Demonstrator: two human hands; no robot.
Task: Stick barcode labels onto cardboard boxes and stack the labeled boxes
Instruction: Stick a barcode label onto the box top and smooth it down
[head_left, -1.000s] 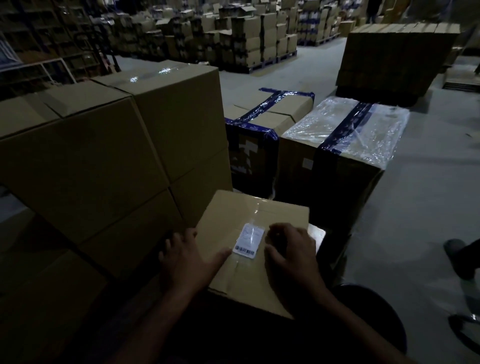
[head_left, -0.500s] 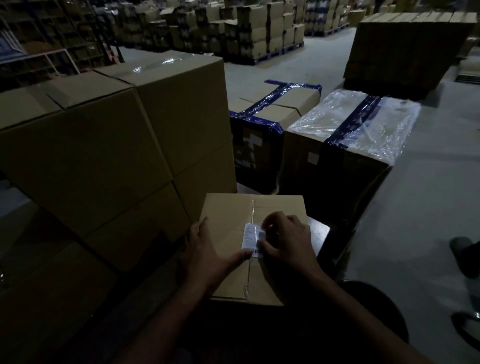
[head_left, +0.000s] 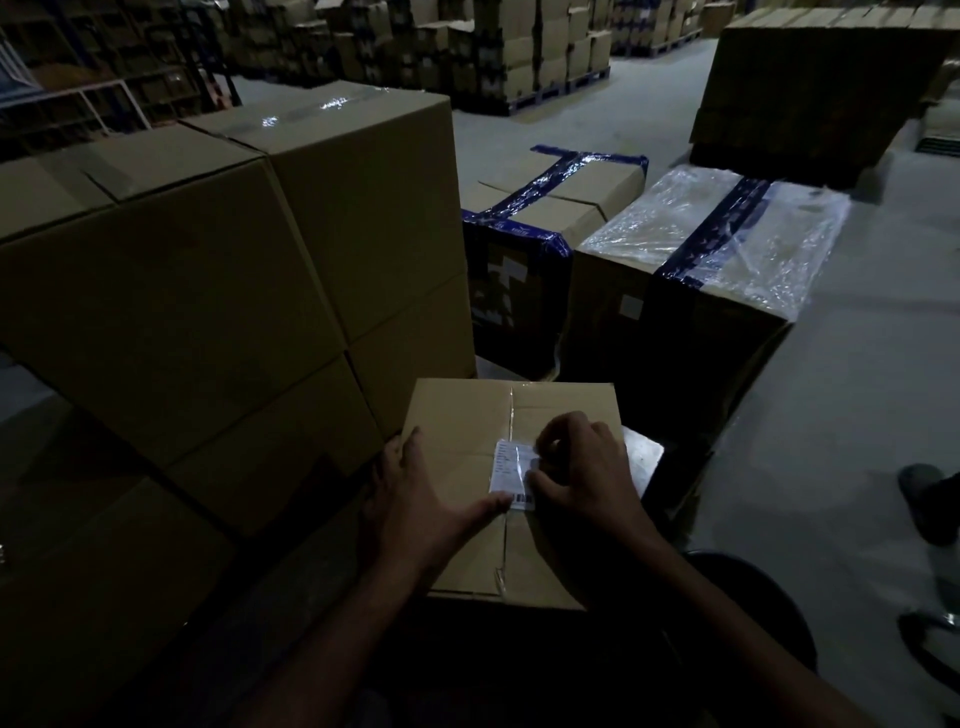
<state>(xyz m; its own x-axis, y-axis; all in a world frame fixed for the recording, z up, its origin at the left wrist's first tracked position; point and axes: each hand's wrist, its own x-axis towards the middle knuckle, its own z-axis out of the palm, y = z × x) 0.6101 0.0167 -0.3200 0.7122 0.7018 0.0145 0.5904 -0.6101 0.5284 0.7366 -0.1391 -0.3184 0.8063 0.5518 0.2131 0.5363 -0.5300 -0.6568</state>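
The right hand (head_left: 582, 478) lies over the right edge of the label (head_left: 511, 470), its fingers curled, fingertips and thumb bearing down on the label's edge. The left hand (head_left: 415, 499) lies spread on the box (head_left: 467, 415), fingers at the box's left edge and the thumb stretched across so its tip touches the label's lower left corner. The label is white with a barcode strip along its near end, and it sits on the box top just right of the taped centre seam. The box is small, close to the person, with both forearms reaching over its near edge.

To the left a stack (head_left: 208, 286) of large brown cartons rises above the box, just beside it. Behind the box stand a carton with blue tape (head_left: 550, 208) and, to its right, a carton under clear film (head_left: 727, 234) crossed by a blue band. Further back on the floor (head_left: 857, 389) are a dark block of flat cardboard (head_left: 810, 88) and rows of pallets (head_left: 519, 52) loaded with cartons. A shoe (head_left: 924, 493) shows at the right edge.
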